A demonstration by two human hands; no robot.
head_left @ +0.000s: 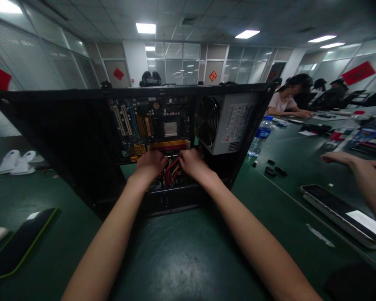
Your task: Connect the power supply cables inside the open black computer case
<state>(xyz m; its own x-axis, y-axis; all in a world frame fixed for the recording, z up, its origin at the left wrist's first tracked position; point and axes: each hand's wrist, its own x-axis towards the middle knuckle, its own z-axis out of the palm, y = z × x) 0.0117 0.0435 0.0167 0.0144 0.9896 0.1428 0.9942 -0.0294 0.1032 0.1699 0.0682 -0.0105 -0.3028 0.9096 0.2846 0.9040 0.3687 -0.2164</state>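
A black computer case (163, 200) stands open in front of me, and both of my hands reach into it. Fingers curled, my left hand (150, 164) is at the lower edge of the motherboard (158, 106), just under the red and yellow memory slots (169, 145). My right hand (194, 162) is closed beside it at the same height. What the fingertips grip is hidden. A bundle of red, yellow and black cables (171, 172) hangs between the hands. The power supply (235, 121) with its fan (207, 120) sits at the case's upper right.
On the green table (181, 255), a phone-like black slab (25, 238) lies at left and white shoe-like objects (15, 162) behind it. At right are a water bottle (261, 136), small black pieces (271, 171), a long black device (341, 213) and another person's arm (363, 171).
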